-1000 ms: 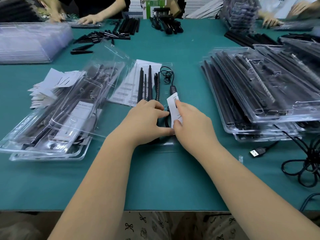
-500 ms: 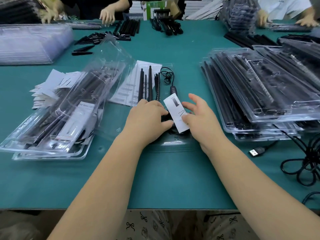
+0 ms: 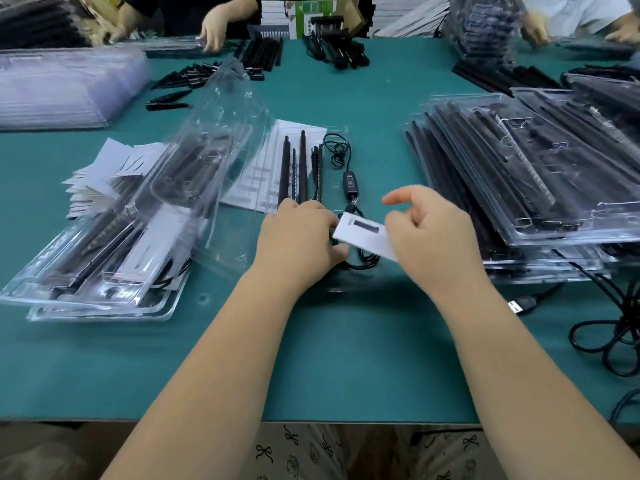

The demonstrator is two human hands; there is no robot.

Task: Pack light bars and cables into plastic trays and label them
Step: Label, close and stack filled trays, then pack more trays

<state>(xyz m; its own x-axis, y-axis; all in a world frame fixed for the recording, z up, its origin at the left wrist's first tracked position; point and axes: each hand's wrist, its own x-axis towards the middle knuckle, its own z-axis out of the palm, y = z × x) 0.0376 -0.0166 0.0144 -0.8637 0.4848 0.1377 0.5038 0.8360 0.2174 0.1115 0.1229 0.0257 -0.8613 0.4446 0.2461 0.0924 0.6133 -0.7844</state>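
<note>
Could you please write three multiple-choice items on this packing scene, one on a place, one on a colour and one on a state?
1. Where does the white card sit?
A. between the two hands, over the open tray
B. on the left paper pile
C. on the far side of the table

2. What colour is the table top?
A. red
B. teal green
C. white

3. What is the right hand doing?
A. lying flat on the table
B. holding the card's right end with curled fingers
C. gripping a USB plug

Answers: 1 A, the card spans from the left hand to the right hand, above the coiled cable in the open tray. 2 B, the bare surface is teal green. 3 B, its fingers curl over the card's right end, the forefinger raised.
</note>
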